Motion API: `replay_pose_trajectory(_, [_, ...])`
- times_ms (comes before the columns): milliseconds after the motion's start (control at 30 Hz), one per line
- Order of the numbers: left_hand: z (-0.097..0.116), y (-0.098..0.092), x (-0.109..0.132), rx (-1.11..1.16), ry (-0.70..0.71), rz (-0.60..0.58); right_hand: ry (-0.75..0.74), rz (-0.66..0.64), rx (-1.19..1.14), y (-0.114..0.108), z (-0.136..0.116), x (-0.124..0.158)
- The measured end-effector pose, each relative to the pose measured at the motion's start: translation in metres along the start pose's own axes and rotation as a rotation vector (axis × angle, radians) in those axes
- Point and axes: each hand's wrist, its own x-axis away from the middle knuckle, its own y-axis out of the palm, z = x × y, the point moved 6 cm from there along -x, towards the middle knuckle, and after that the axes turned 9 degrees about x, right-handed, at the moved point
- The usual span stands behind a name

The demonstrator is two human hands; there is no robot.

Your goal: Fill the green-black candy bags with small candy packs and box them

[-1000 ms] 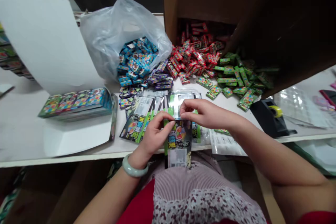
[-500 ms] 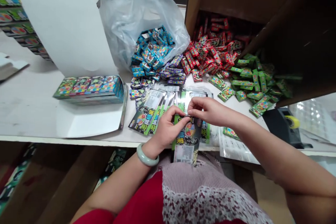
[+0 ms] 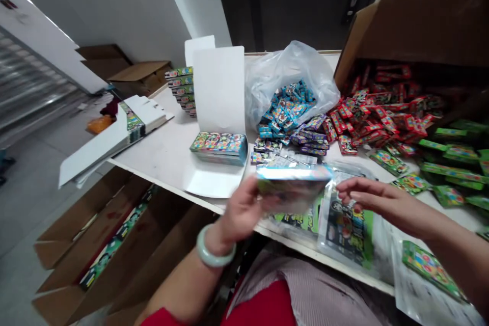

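Observation:
My left hand (image 3: 242, 211), with a pale green bangle on the wrist, is closed on the left end of a printed packet (image 3: 294, 191). Motion blurs the packet; its top edge is bright blue-white. To its right, my right hand (image 3: 367, 198) hangs over a flat black-and-green pouch (image 3: 346, 229) with clear edges, fingers stretched and apparently holding nothing. More green-edged pouches lie partly hidden under the packet. Behind them are piles of small boxes: blue boxes (image 3: 288, 107) in a clear plastic bag (image 3: 263, 86), purple boxes (image 3: 311, 137), red boxes (image 3: 382, 112) and green boxes (image 3: 454, 153).
An open white display box (image 3: 219, 91) with a row of colourful packs (image 3: 219, 147) stands left of the piles. Folded white cartons (image 3: 103, 140) overhang the table's left end. Cardboard boxes (image 3: 95, 244) sit on the floor below. A large carton (image 3: 424, 30) stands at right.
The view has swung left and up. My left hand has raised the packet from the lap to above the table. My right hand has come away from it.

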Motion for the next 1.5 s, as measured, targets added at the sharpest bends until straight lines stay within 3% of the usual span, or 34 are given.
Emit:
replay_pose_trajectory(67, [0.027, -0.061, -0.017, -0.306, 0.22, 0.345, -0.039, 0.165, 0.083, -0.015, 0.003, 0.0])
replay_pose_trajectory(100, [0.034, -0.087, -0.026, -0.466, 0.315, 0.457, -0.046, 0.212, 0.117, -0.018, 0.007, -0.001])
replay_pose_trajectory(133, [0.035, -0.106, -0.035, -0.61, 0.377, 0.492, -0.057, 0.235, 0.152, -0.02, 0.011, -0.002])
replay_pose_trajectory(267, [-0.015, -0.151, -0.072, -1.003, 0.357, 0.205, -0.14, 0.295, 0.369, -0.021, 0.034, -0.009])
replay_pose_trajectory(367, [-0.058, -0.162, -0.075, -1.118, 0.276, 0.018, -0.155, 0.462, 0.614, -0.04, 0.047, -0.011])
replay_pose_trajectory(400, [-0.066, -0.159, -0.073, -1.122, 0.274, -0.017, -0.156, 0.511, 0.7, -0.048, 0.048, -0.011])
replay_pose_trajectory(467, [-0.068, -0.143, -0.067, -1.105, 0.327, 0.054, -0.174, 0.551, 0.85, -0.06, 0.046, -0.013])
replay_pose_trajectory(500, [-0.066, -0.126, -0.063, -1.082, 0.363, 0.099, -0.194, 0.538, 0.91, -0.063, 0.043, -0.016])
replay_pose_trajectory(567, [-0.06, -0.07, -0.051, -0.979, 0.413, 0.075, -0.23, 0.465, 1.014, -0.059, 0.035, -0.026])
replay_pose_trajectory(700, [-0.08, 0.083, -0.022, -0.806, 0.198, -0.535, -0.158, 0.332, 1.231, -0.035, 0.023, -0.046])
replay_pose_trajectory(733, [-0.088, 0.11, -0.016, -0.789, 0.125, -0.622, -0.129, 0.324, 1.261, -0.03, 0.021, -0.049])
replay_pose_trajectory(800, [-0.1, 0.141, -0.008, -0.78, 0.019, -0.707, -0.086, 0.327, 1.281, -0.024, 0.019, -0.05])
replay_pose_trajectory(867, [-0.109, 0.15, -0.006, -0.777, -0.034, -0.725, -0.044, 0.344, 1.281, -0.025, 0.019, -0.051])
replay_pose_trajectory(1033, [-0.113, 0.141, -0.006, -0.722, -0.074, -0.659, 0.033, 0.381, 1.24, -0.05, 0.016, -0.055])
replay_pose_trajectory(1133, [-0.102, 0.138, -0.011, -0.559, -0.074, -0.451, 0.009, 0.397, 1.215, -0.065, -0.004, -0.042])
replay_pose_trajectory(1267, [-0.078, 0.14, -0.029, -0.184, -0.094, -0.249, -0.146, 0.451, 1.09, -0.075, -0.049, 0.005])
replay_pose_trajectory(1333, [-0.062, 0.138, -0.043, -0.135, -0.033, -0.231, -0.195, 0.375, 0.91, -0.075, -0.064, 0.028])
replay_pose_trajectory(1400, [-0.044, 0.132, -0.055, -0.177, 0.069, -0.244, -0.193, 0.185, 0.687, -0.069, -0.067, 0.042])
replay_pose_trajectory(1500, [-0.023, 0.126, -0.063, -0.305, 0.214, -0.4, -0.206, -0.009, 0.432, -0.059, -0.057, 0.048])
